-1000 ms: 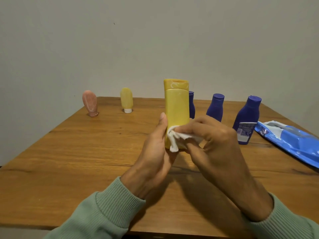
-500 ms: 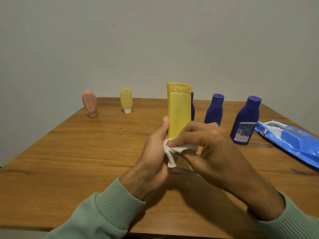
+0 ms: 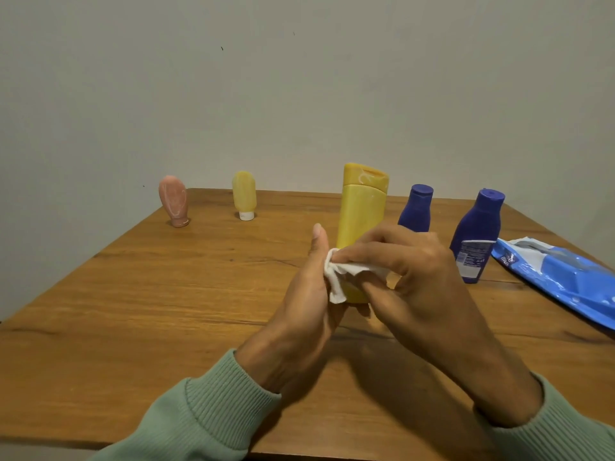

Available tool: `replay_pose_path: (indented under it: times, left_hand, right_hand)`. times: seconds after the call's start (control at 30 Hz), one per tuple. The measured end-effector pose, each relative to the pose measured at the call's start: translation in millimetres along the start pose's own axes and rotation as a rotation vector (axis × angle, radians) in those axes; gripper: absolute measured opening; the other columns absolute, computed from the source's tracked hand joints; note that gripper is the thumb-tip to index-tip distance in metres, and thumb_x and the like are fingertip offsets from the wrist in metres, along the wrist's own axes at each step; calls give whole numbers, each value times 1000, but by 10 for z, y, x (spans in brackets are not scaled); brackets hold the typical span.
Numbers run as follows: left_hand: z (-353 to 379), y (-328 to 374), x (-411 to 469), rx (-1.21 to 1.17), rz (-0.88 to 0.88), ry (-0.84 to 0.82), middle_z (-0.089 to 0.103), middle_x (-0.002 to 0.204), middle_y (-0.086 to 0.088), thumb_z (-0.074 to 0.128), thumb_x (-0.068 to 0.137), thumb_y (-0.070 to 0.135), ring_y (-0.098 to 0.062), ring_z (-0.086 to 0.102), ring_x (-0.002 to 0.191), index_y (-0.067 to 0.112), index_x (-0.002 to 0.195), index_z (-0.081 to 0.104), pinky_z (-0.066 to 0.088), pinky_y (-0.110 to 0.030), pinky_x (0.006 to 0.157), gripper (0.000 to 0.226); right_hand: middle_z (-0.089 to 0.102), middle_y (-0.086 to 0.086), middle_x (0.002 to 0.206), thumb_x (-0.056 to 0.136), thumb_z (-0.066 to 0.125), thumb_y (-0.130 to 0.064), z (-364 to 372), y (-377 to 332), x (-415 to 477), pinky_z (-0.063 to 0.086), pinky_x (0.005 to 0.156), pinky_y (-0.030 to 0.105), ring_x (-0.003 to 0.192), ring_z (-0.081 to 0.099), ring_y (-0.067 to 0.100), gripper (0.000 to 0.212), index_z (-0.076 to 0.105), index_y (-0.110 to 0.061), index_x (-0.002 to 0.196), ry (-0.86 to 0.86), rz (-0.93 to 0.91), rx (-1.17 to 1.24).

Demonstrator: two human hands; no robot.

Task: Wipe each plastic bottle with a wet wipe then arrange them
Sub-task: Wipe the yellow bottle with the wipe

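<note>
Crumpled white wipe (image 3: 335,282) wraps the smooth, flat-sided yellow bottle (image 3: 361,214).

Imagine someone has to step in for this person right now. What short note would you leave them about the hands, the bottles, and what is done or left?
The left hand holds the tall yellow bottle upright by its lower part.
The right hand pinches the wet wipe against that bottle near its base.
At the far left of the table, the pink tube and small yellow tube stand on their caps. On the right, two blue bottles stand by the wipes pack.
Done: probably the two tubes, though I can't be sure.
Left: finish and place this bottle, then likely the blue ones.
</note>
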State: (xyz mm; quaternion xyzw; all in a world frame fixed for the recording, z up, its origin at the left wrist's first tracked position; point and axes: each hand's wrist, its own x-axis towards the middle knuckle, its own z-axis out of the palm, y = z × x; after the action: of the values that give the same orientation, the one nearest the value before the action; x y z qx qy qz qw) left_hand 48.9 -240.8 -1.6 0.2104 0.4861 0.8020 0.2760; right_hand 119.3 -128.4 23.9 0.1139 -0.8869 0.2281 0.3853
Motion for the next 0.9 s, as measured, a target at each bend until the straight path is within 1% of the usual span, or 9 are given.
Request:
replay_pose_path:
  times: [0.07,0.17,0.3,0.43,0.53,0.63,0.7,0.8,0.9]
  left_hand:
    - [17,-26,-6,65,25,-8,63,114,-28,28,93,60,-34,57,104,8,117,65,40,-52,95,68]
    - [50,-74,-37,185,11,-34,70,102,-14,24,98,57,-22,63,87,28,106,70,45,-44,80,55]
    - [60,-91,-52,236,15,-70,70,95,-7,22,99,57,-18,63,81,37,97,73,45,-39,72,55]
    - [44,-59,-64,237,30,-78,71,94,-8,22,98,58,-17,65,80,21,116,64,47,-38,73,59]
    - [59,-50,-75,312,23,-115,70,101,-14,22,93,65,-21,65,85,28,116,62,47,-39,75,59]
    - [84,-63,-89,377,13,-176,68,107,-16,31,85,73,-24,65,89,33,115,61,48,-47,82,59]
    - [90,-68,-101,398,8,-198,69,105,-13,32,77,76,-22,65,89,34,115,61,50,-45,85,63]
    - [74,-54,-82,403,38,-198,69,105,-10,28,78,76,-19,66,88,40,113,61,52,-37,77,60]
    - [58,-50,-62,381,45,-185,71,104,-6,29,77,79,-17,67,86,36,120,57,51,-35,72,67]
  right_hand:
    - [61,-12,95,83,56,-29,-23,8,14,47,73,36,89,53,4,24,68,-26,104,48,7,32]
    - [59,-11,99,86,50,-32,-53,39,45,48,72,45,90,55,12,29,66,-24,109,148,24,-14]
    - [53,-16,100,86,48,-35,-77,79,67,49,73,46,92,52,6,32,64,-26,111,171,45,-21]
    - [59,-15,95,82,59,-28,-68,46,55,50,76,29,89,56,4,25,67,-26,105,61,41,17]
    - [59,-15,95,81,68,-14,-124,90,85,48,77,12,89,55,-3,26,67,-24,105,69,65,37]
    - [60,-10,97,81,69,-8,-148,112,94,47,77,15,89,55,-1,29,67,-20,107,189,83,-3]
    - [62,-6,97,80,70,-9,-148,113,93,47,78,16,89,55,2,27,68,-18,106,223,95,-26]
    - [61,-12,94,78,70,-16,-148,76,95,44,77,6,86,55,-4,23,69,-19,101,121,129,32]
    - [61,-15,88,77,68,-27,-155,23,86,47,70,9,83,57,-3,19,71,-22,95,14,144,80]
